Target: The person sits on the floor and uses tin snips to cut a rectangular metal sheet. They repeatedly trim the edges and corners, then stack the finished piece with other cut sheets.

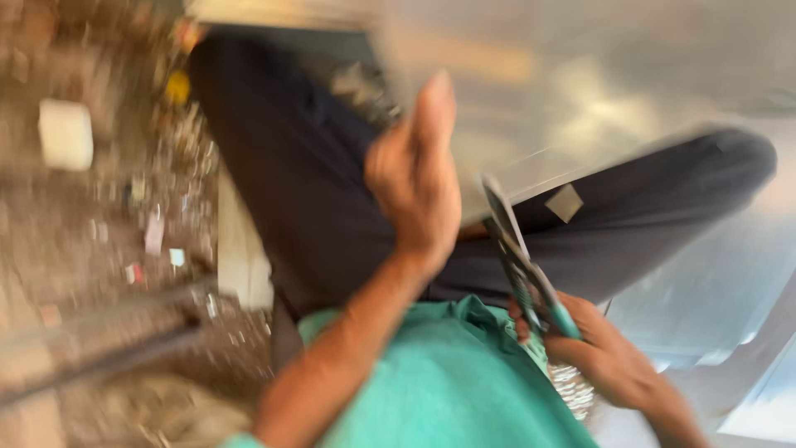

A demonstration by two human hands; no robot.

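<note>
Above the lap, two bare hands, one raised and one gripping shears.

Left hand (414, 178) lifted with fingers loosely extended, holding nothing, over dark trousers (307, 191); right hand (601, 348) clenched on the teal-handled shears (522, 261), blades pointing up beside the green shirt (452, 382); shiny sheet metal (597, 75) lies beyond; littered ground (108, 216) blurred; no container discernible.
</note>
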